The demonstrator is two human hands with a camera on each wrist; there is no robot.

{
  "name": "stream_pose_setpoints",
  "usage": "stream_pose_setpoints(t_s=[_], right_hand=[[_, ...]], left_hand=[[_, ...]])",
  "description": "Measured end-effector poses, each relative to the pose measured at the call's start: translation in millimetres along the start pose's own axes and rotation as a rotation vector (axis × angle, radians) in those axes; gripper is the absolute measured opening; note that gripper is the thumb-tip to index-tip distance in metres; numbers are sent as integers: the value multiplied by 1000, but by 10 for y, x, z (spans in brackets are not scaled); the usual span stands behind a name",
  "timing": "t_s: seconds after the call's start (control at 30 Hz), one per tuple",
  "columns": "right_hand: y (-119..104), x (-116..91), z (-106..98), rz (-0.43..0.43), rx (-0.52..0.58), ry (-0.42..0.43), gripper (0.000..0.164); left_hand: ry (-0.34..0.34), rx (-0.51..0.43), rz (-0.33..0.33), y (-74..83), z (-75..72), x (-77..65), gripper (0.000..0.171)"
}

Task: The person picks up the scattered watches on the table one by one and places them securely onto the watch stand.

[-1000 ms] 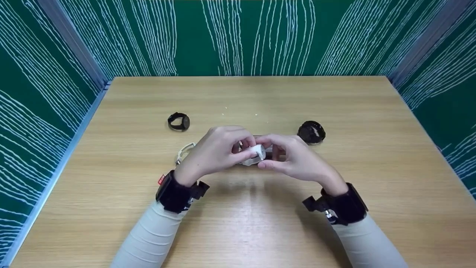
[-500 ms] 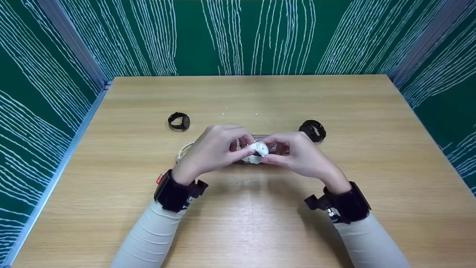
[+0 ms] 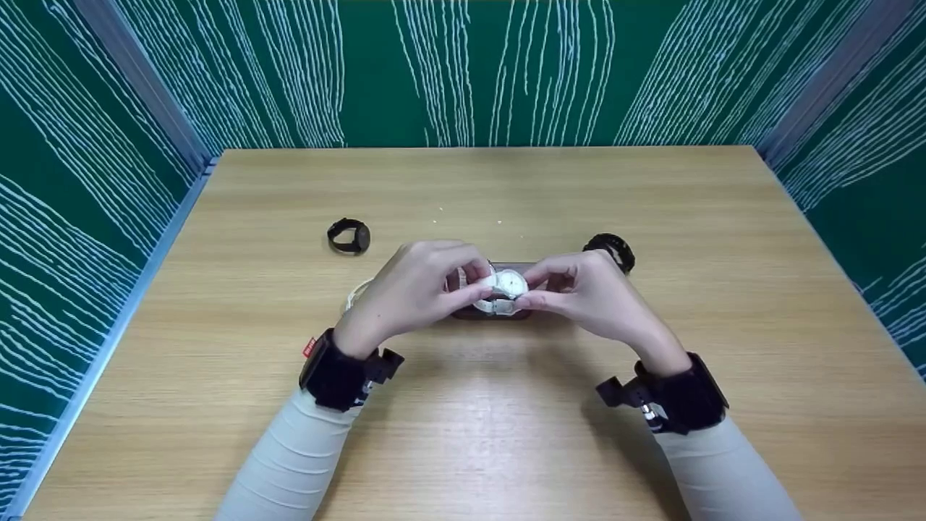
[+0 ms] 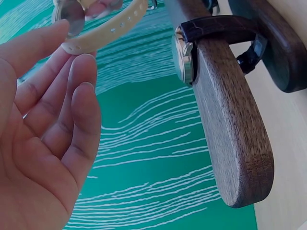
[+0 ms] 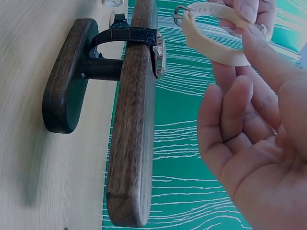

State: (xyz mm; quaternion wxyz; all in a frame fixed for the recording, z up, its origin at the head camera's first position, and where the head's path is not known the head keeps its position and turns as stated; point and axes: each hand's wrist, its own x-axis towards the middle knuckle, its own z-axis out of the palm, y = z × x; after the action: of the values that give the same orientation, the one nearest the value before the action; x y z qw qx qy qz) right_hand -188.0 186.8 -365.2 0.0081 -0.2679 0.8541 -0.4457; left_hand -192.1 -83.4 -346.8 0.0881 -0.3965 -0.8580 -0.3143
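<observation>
Head view gives us two hands above a smooth, pale, wood-grained tabletop [image 3: 477, 434]: the left hand [image 3: 427, 293] and the right hand [image 3: 589, 295] each pinch the white watch [image 3: 512, 284] between thumb and fingers, holding it between them with its round face towards us. From the wrists we see its cream strap [image 5: 206, 47] bowed into an open loop, plain and slender, pierced with small holes. Beside it we see a dark wooden stand [image 5: 132, 120], round-ended and coarsely grained, carrying a metal-cased watch [image 4: 184, 60] on a glossy, crocodile-patterned band. Farther out, we find a black watch [image 3: 361, 237] curled in a ring and, partly behind the right hand, a chunkier black timepiece [image 3: 623, 247]
</observation>
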Motion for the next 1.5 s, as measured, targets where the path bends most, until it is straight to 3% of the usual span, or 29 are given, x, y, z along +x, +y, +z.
stream_pose_setpoints(t_s=[0.2,0.8,1.3,1.4,1.5], right_hand=[[-7,1,2,31,-23,18,18],[5,-5,43,-56,-49,-19,14],[-28,-12,47,-119,-100,63,15],[-19,-15,33,-116,-108,75,16],[-14,-18,9,-107,-105,88,16]], left_hand=[[3,12,-10,-9,9,-2,12],[-23,55,-22,-24,31,-13,11],[-41,29,-46,-51,59,2,16],[-51,17,-81,-66,36,-1,20],[-44,13,-167,-104,-3,-11,24]])
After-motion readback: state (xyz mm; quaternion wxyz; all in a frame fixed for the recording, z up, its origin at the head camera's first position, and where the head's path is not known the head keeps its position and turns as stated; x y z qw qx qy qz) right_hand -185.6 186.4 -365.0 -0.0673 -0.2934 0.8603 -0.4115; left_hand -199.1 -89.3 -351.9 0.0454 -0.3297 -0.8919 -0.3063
